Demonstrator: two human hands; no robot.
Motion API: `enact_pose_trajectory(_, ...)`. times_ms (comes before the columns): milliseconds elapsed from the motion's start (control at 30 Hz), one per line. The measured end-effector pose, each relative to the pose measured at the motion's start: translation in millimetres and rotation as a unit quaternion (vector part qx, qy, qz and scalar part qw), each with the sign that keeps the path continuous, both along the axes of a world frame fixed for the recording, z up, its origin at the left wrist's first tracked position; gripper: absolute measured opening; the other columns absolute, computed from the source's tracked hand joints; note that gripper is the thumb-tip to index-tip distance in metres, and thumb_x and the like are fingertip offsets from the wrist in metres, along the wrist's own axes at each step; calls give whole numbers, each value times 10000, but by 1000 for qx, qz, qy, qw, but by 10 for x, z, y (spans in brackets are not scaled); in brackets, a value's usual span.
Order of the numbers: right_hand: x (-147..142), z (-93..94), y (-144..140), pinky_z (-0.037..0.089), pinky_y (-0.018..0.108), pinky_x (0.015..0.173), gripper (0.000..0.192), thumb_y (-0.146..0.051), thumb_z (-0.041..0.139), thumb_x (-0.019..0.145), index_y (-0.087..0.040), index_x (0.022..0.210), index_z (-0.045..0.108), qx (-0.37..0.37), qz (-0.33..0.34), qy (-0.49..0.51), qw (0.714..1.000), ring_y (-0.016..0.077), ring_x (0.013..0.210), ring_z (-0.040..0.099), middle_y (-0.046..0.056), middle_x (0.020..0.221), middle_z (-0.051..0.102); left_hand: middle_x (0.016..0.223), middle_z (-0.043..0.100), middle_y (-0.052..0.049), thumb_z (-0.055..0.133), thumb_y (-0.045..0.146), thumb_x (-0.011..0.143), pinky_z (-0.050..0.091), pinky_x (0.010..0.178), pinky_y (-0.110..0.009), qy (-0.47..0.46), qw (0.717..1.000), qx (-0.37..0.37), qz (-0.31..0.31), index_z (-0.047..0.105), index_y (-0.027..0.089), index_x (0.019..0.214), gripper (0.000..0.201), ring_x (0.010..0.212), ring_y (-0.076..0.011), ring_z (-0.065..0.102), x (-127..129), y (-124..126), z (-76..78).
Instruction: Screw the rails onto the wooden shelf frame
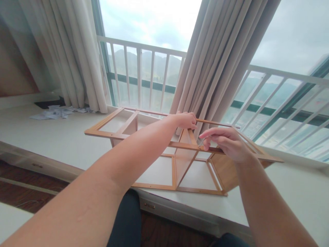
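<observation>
A wooden shelf frame (154, 186) of light brown slats and panels lies across the white ledge in front of me. My left hand (187, 120) reaches over it, fingers closed around its far rail by the middle divider (187, 159). On the near upper rail (183, 145), my right hand (227, 141) is closed, thumb and fingers pinching a thin metal tool (200, 143) whose tip meets the rail above that divider. The tool is small and partly hidden by the fingers, so its exact kind is unclear.
White ledge (290, 195) carries the frame, with drawers below its front edge. Scraps of paper (58, 112) and a dark item (50, 103) lie at its far left. Grey curtains (205, 58) hang behind, before a white railing (144, 51) and windows.
</observation>
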State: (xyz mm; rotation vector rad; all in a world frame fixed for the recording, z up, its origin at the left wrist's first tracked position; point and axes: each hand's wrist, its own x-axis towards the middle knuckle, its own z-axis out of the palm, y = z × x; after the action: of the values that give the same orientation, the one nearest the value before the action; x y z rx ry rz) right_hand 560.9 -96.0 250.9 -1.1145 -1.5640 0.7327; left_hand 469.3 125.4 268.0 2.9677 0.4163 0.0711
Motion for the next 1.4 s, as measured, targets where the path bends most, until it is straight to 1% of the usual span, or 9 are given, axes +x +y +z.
enact_pose_trajectory(100, -11, 36, 2, 607, 349, 723, 307, -213, 634, 866, -155, 1070, 857, -13, 28, 28, 999, 227, 718, 717, 77, 734, 749, 1639, 463, 44, 514, 580, 949, 269, 1235, -619, -4, 1000, -3, -4, 745, 313, 989, 355, 1380, -306, 483, -4, 2, -2)
enact_pose_trajectory(267, -3, 51, 21, 595, 354, 727, 332, -196, 630, 865, -157, 1109, 851, -32, 36, 39, 998, 230, 731, 715, 84, 758, 764, 1654, 448, 58, 522, 586, 942, 253, 1252, -597, -1, 1000, -9, -7, 745, 310, 965, 355, 1410, -311, 461, -18, 1, 8)
enact_pose_trajectory(400, 21, 44, 30, 576, 345, 745, 325, -214, 645, 900, -160, 1156, 838, -37, 37, 30, 998, 217, 737, 709, 77, 753, 759, 1647, 454, 52, 526, 558, 935, 249, 1250, -615, 2, 1000, -8, -3, 753, 309, 954, 337, 1411, -316, 462, -27, -13, 22)
enact_pose_trajectory(633, 51, 34, 40, 459, 316, 604, 331, -239, 654, 933, -126, 1199, 815, -18, 40, 7, 999, 168, 597, 599, 32, 649, 659, 1639, 457, 60, 546, 564, 909, 242, 1241, -635, -1, 1000, -3, -8, 761, 328, 948, 322, 1419, -324, 452, 15, 37, -9)
enact_pose_trajectory(767, 57, 28, 50, 431, 321, 595, 337, -285, 666, 955, -112, 1209, 805, -22, 37, 6, 999, 165, 587, 571, 20, 622, 611, 1624, 473, 63, 534, 581, 909, 267, 1238, -604, -5, 1000, 6, -11, 768, 335, 948, 342, 1401, -312, 468, 14, 39, -16)
enact_pose_trajectory(867, 74, 14, 52, 401, 315, 585, 339, -296, 659, 977, -114, 1227, 797, -24, 52, 9, 998, 157, 580, 557, 15, 620, 599, 1621, 477, 53, 523, 584, 913, 281, 1230, -605, -6, 1000, 8, -9, 769, 330, 959, 357, 1385, -309, 481, 5, 28, -13)
enact_pose_trajectory(1067, 109, -17, 44, 365, 313, 572, 322, -300, 660, 992, -120, 1220, 800, -23, 54, 8, 998, 147, 564, 528, 8, 608, 580, 1625, 475, 99, 519, 613, 920, 290, 1228, -570, -7, 1000, 6, -4, 752, 354, 933, 349, 1391, -287, 475, 3, 28, -12)
enact_pose_trajectory(1233, 102, -26, 51, 321, 294, 531, 308, -308, 672, 992, -130, 1208, 802, -29, 65, 29, 997, 132, 548, 478, -7, 592, 539, 1624, 469, 59, 517, 592, 926, 282, 1234, -596, -4, 1000, 4, -7, 769, 334, 977, 364, 1402, -321, 476, -16, 2, 3)
enact_pose_trajectory(1400, 105, -41, 57, 312, 286, 520, 299, -315, 673, 996, -127, 1188, 805, -27, 63, 28, 997, 117, 540, 442, -10, 594, 528, 1638, 460, 59, 511, 595, 941, 275, 1241, -599, -1, 1000, 4, -2, 753, 322, 975, 367, 1404, -309, 467, -26, -19, 14)
